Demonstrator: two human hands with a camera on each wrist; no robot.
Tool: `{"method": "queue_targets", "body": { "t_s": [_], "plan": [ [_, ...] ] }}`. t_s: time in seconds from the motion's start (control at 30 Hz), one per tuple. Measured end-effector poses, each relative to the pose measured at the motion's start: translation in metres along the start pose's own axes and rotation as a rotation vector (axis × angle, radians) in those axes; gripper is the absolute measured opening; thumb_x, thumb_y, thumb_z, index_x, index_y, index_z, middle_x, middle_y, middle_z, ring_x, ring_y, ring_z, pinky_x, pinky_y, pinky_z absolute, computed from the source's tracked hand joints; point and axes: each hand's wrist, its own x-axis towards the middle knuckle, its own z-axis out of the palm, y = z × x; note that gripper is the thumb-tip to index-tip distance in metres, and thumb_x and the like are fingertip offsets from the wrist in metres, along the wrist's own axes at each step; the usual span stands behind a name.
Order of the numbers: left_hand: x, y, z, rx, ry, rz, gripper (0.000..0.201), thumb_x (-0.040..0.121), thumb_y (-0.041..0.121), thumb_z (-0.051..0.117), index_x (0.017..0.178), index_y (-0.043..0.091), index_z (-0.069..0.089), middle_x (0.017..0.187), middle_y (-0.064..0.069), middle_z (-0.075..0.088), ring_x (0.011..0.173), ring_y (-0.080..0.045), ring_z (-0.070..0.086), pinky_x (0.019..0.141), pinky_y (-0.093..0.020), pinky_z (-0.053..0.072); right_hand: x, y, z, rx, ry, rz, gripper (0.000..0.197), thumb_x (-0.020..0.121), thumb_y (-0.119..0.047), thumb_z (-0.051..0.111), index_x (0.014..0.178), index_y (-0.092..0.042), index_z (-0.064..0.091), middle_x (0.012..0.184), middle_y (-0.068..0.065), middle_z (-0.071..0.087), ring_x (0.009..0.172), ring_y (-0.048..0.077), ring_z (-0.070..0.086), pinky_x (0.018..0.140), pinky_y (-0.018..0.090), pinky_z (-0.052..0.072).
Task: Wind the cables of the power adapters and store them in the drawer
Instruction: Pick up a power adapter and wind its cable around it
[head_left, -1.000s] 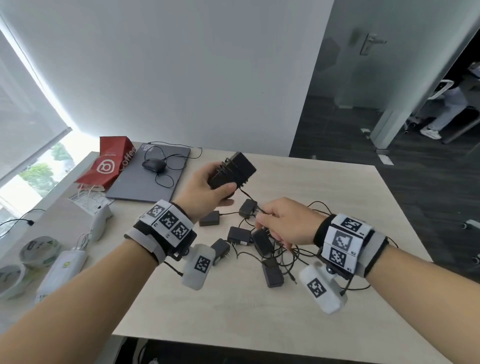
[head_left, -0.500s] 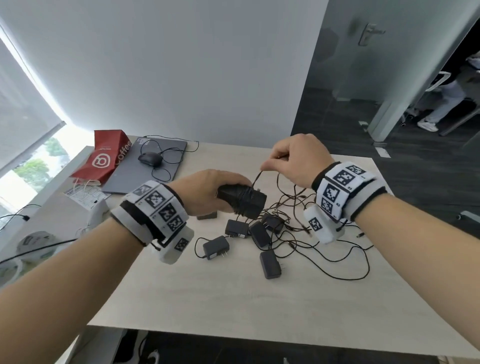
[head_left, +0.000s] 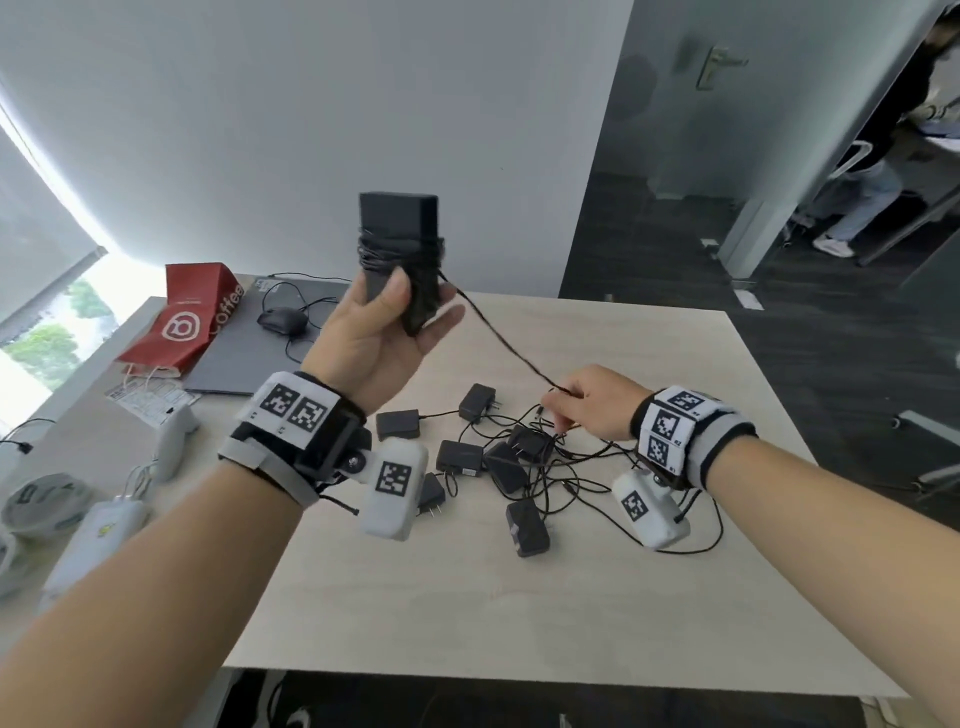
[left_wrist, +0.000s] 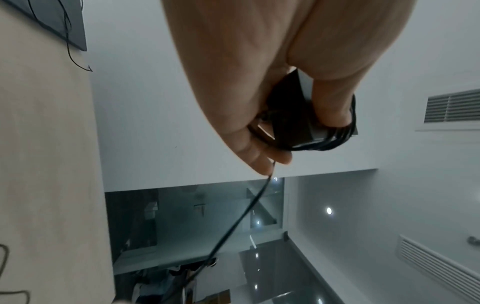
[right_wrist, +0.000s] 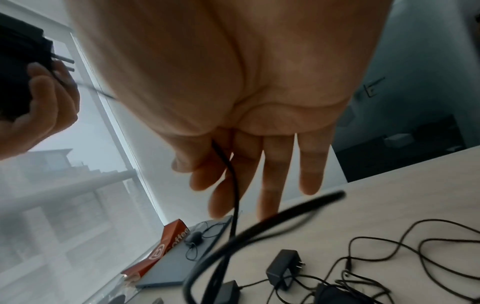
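Black and rigid, the power adapter (head_left: 399, 244) looks light in the left hand (head_left: 375, 340) curled round its lower end, while the right hand (head_left: 592, 402) pinches its thin limp cable (head_left: 498, 338), best gripped near the block to keep coils tight

Upright black adapter (head_left: 399, 244) (cable (head_left: 498, 340) half-wound)

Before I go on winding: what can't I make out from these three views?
- Drawer: in no view.
- Free end of the cable: head view, lost behind the right hand and the tangle below it.
- Wound adapter: left wrist view, mostly hidden by the left hand.
- Adapter under the left wrist camera: head view, largely covered.
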Motion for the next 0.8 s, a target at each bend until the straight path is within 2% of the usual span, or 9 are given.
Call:
{"method": "queue_targets", "body": {
  "t_s": [0.07,0.17,0.23,0.3,0.37,0.43,0.6,0.7,0.8],
  "plan": [
    [0.006,0.009,-0.001,-0.004,0.059,0.042,0.075,0.069,0.027,0.082,0.132,0.017,0.042,0.117,0.0,0.063,0.103,-0.02,0.062,0.097,-0.041,0.048,-0.003,0.009,0.001,-0.049,0.021,0.043,0.039,0.097,-0.039,0.05,0.068,-0.018,0.067,0.052,-0.008,0.055,0.047,0.003,0.048,0.055,0.024,0.035],
    [0.009,0.021,-0.004,0.019,0.123,0.067,0.06,0.077,0.026,0.075,0.128,0.017,0.046,0.115,0.0,0.064,0.116,-0.028,0.058,0.101,-0.041,0.045,-0.005,0.021,-0.002,0.015,0.119,0.105,0.039,0.098,-0.039,0.046,0.068,-0.022,0.064,0.067,-0.007,0.06,0.065,0.013,0.057,0.069,0.03,0.045],
    [0.009,0.019,-0.002,0.088,0.151,0.049,0.035,0.089,0.018,0.058,0.123,0.016,0.049,0.108,-0.002,0.065,0.108,-0.029,0.064,0.093,-0.043,0.051,-0.004,0.018,-0.005,0.154,0.206,0.096,0.041,0.1,-0.039,0.041,0.072,-0.02,0.065,0.079,-0.003,0.07,0.081,0.017,0.066,0.082,0.034,0.049],
    [0.008,0.009,0.005,0.21,0.163,0.005,0.025,0.094,0.009,0.047,0.117,0.016,0.053,0.102,-0.003,0.067,0.095,-0.025,0.068,0.082,-0.041,0.056,-0.004,0.005,-0.011,0.25,0.274,0.051,0.039,0.1,-0.036,0.041,0.076,-0.015,0.064,0.077,0.002,0.072,0.081,0.02,0.068,0.078,0.032,0.049],
    [0.006,-0.004,0.012,0.31,0.158,-0.048,0.027,0.094,0.002,0.046,0.117,0.016,0.053,0.103,-0.005,0.065,0.091,-0.023,0.068,0.077,-0.038,0.057,-0.002,-0.002,-0.015,0.253,0.293,0.014,0.022,0.095,-0.034,0.053,0.081,-0.02,0.062,0.075,0.004,0.072,0.074,0.021,0.068,0.07,0.032,0.051],
    [0.004,-0.016,0.017,0.363,0.164,-0.096,0.028,0.094,-0.001,0.047,0.117,0.014,0.052,0.106,-0.008,0.063,0.091,-0.025,0.066,0.077,-0.038,0.059,0.001,-0.003,-0.02,0.197,0.215,0.038,0.011,0.085,-0.032,0.067,0.091,-0.026,0.06,0.084,0.001,0.071,0.079,0.017,0.066,0.073,0.033,0.053],
    [0.003,-0.033,0.021,0.313,0.163,-0.124,0.028,0.095,0.0,0.048,0.121,0.009,0.049,0.102,-0.005,0.065,0.096,-0.027,0.065,0.082,-0.039,0.058,-0.014,-0.019,-0.016,0.104,-0.02,-0.025,0.038,0.081,-0.016,0.066,0.112,-0.034,0.056,0.108,-0.012,0.063,0.107,0.011,0.059,0.094,0.034,0.05],
    [0.002,-0.042,0.02,0.251,0.2,-0.145,0.028,0.096,0.004,0.049,0.123,0.007,0.049,0.106,-0.009,0.064,0.102,-0.028,0.066,0.074,-0.034,0.058,-0.027,-0.046,0.003,0.339,-0.029,-0.147,0.04,0.078,-0.039,0.07,0.116,-0.038,0.056,0.116,-0.013,0.062,0.112,0.006,0.058,0.098,0.032,0.047],
    [0.003,-0.049,0.02,0.18,0.226,-0.157,0.027,0.096,0.006,0.049,0.123,0.007,0.05,0.106,-0.011,0.064,0.106,-0.03,0.065,0.081,-0.035,0.058,-0.033,-0.069,0.028,0.418,-0.101,-0.225,0.041,0.087,-0.037,0.067,0.122,-0.021,0.055,0.123,-0.005,0.063,0.114,0.005,0.058,0.096,0.019,0.044]
  ]
}}
